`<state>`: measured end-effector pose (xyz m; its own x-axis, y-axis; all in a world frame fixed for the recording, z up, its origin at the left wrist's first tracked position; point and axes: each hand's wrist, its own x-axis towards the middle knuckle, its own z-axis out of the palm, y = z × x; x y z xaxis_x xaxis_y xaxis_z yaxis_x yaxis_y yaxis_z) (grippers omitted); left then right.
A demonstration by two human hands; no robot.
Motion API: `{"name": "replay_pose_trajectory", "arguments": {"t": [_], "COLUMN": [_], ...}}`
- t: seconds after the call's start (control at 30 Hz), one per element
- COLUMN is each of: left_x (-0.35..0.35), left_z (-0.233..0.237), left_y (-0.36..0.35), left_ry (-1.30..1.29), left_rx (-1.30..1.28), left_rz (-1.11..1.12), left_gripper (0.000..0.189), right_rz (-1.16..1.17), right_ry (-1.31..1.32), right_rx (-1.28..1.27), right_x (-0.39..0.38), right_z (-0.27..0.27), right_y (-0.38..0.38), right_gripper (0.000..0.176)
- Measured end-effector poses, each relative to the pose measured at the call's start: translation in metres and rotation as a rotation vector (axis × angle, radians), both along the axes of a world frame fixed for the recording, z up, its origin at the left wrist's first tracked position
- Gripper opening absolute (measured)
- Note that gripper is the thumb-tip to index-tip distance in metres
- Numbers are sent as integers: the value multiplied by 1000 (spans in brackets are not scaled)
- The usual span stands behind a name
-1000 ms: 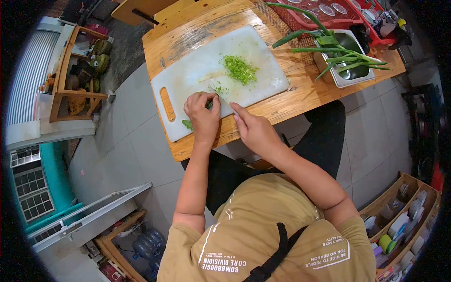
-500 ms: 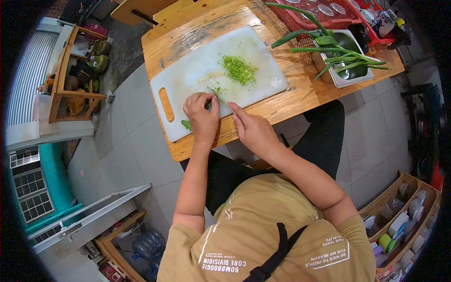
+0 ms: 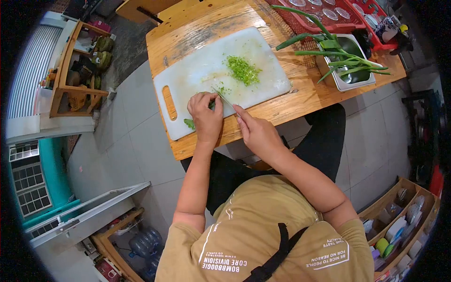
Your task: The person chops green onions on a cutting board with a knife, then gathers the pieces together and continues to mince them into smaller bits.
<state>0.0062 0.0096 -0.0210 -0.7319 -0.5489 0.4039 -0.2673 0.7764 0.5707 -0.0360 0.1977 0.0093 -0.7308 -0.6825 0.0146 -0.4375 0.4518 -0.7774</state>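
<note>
On the white plastic cutting board (image 3: 188, 70), the left hand (image 3: 205, 117) curls fingers over thin green onion stalks (image 3: 189, 124) — soft, light, likely slippery, best pinned near the cut — while the right hand (image 3: 256, 134) grips a slim knife (image 3: 224, 98).

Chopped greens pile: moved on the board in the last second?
No. The chopped greens pile sits at the same spot on the cutting board, same offset from its handle slot; only the camera shifted.

Left hand (image 3: 205, 117) pins greens (image 3: 189, 123) on cutting board (image 3: 188, 75); right hand (image 3: 256, 134) holds knife (image 3: 223, 98) (blade angled).
</note>
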Motion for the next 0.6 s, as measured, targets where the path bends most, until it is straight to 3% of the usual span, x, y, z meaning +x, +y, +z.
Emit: {"name": "replay_pose_trajectory", "arguments": {"t": [0.4,0.6], "left_x": [1,1], "left_z": [0,-4], "left_y": [1,0], "left_ry": [87,91], "left_rx": [-36,-21], "left_rz": [-52,-17], "left_gripper": [6,6], "right_rz": [-5,15], "right_ry": [-144,-2], "right_rx": [-110,-46], "right_x": [1,1], "right_z": [13,2], "right_y": [5,-1], "right_gripper": [39,39]}}
